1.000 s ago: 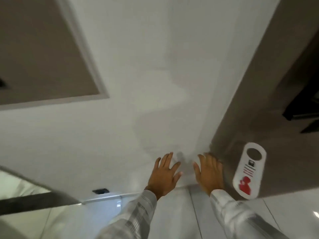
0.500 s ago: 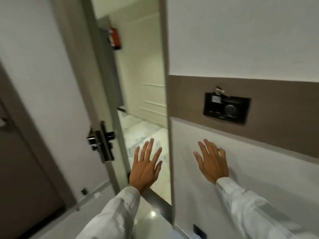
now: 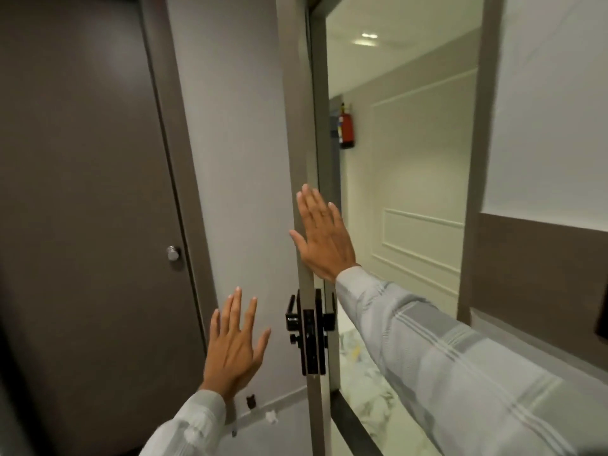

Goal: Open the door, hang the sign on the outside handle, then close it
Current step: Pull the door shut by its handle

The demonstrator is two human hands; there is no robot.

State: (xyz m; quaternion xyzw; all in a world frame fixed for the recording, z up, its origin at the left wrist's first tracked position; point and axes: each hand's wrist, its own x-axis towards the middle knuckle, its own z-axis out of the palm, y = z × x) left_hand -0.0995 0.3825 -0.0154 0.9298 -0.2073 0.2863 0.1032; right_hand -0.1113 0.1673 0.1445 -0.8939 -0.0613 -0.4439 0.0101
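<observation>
head view: door (image 3: pixel 237 159) ajar; right hand (image 3: pixel 324 235) flat on its edge, left hand (image 3: pixel 235 347) splayed, empty; sign unseen, fetch next.

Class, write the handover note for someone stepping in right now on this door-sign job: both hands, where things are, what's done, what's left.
Left hand: open, empty, fingers spread, in front of the pale wall left of the door.
Right hand: open, empty, flat by the door's free edge, above the black handle set; contact unclear.
Door: ajar, corridor visible.
Sign: not in view; neither hand holds it.
Done: door opened.
Left: fetch sign, hang it on the outside handle, close door.
</observation>
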